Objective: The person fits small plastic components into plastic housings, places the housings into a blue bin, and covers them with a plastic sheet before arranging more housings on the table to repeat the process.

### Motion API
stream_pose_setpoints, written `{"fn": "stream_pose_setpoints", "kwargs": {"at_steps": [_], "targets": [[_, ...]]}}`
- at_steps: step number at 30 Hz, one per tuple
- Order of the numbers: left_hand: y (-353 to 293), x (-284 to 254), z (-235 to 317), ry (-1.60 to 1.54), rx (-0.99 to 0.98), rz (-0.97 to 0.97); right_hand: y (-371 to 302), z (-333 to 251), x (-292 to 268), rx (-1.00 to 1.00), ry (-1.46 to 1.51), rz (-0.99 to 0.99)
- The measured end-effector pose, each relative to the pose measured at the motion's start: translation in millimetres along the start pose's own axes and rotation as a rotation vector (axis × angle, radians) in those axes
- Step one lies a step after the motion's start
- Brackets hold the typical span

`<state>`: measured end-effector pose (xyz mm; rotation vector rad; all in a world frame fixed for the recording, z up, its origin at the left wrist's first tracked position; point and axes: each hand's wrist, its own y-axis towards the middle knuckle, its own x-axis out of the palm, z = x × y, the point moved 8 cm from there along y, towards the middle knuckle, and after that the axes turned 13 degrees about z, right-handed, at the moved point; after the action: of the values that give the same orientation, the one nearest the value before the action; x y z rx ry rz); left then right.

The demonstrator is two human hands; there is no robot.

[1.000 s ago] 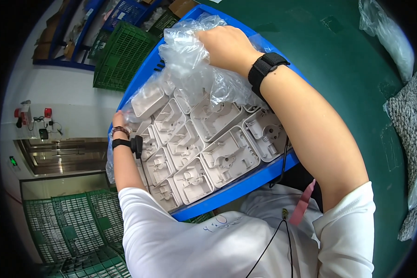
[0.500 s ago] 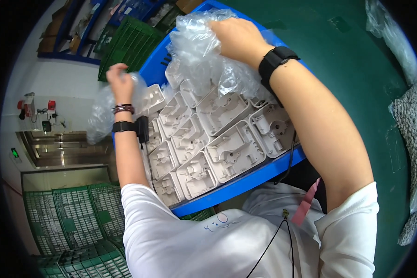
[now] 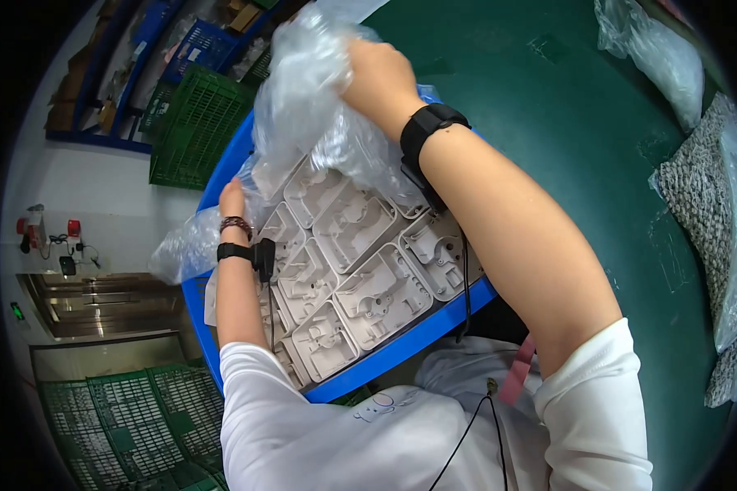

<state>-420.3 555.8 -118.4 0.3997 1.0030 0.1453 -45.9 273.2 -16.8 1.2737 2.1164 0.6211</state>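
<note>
Clear plastic bag film (image 3: 299, 90) is bunched up high over the far part of a blue crate (image 3: 401, 337). My right hand (image 3: 381, 78) is closed on this bag, fingers wrapped in its folds. Under the film, off-white plastic housings (image 3: 382, 296) stand packed in rows, open sides up, with moulded posts and ribs inside. My left hand (image 3: 232, 199) is at the crate's left side, against the bag's film, which spreads to both sides of it. Its fingers are mostly hidden. The bag covers the far housings.
A green table (image 3: 549, 155) extends to the right, with wrapped grey speckled material (image 3: 700, 184) and a clear bag (image 3: 655, 61) along its edge. Green crates (image 3: 127, 417) stand at lower left. Another green crate (image 3: 196, 127) is beyond the blue crate, near blue shelving (image 3: 98, 141).
My right hand has drawn the bunched film leftward. My left hand has come down to the crate's left side. The view has shifted, and the crate sits further left in it.
</note>
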Motion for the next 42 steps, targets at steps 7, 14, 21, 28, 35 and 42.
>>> {"fn": "stream_pose_setpoints", "kwargs": {"at_steps": [7, 14, 21, 28, 35, 42], "targets": [[6, -92, 22, -0.923, -0.648, 0.281, 21, 81, -28, 0.331, 0.350, 0.515], [-3, -116, 149, -0.182, 0.310, 0.498, 14, 64, -28, 0.470, 0.377, 0.502], [-38, 84, 158, 0.245, 0.244, -0.164, 9, 56, -19, 0.439, 0.358, 0.354], [-34, 111, 147, -0.330, 0.114, -0.235, 11, 52, -28, 0.487, 0.222, 0.308], [-6, -4, 166, -0.875, -0.093, 0.179, 8, 46, -24, 0.473, 0.240, 0.263], [-9, -88, 177, -0.396, 0.262, 0.108, 8, 51, -7, 0.469, 0.310, 0.169]]}}
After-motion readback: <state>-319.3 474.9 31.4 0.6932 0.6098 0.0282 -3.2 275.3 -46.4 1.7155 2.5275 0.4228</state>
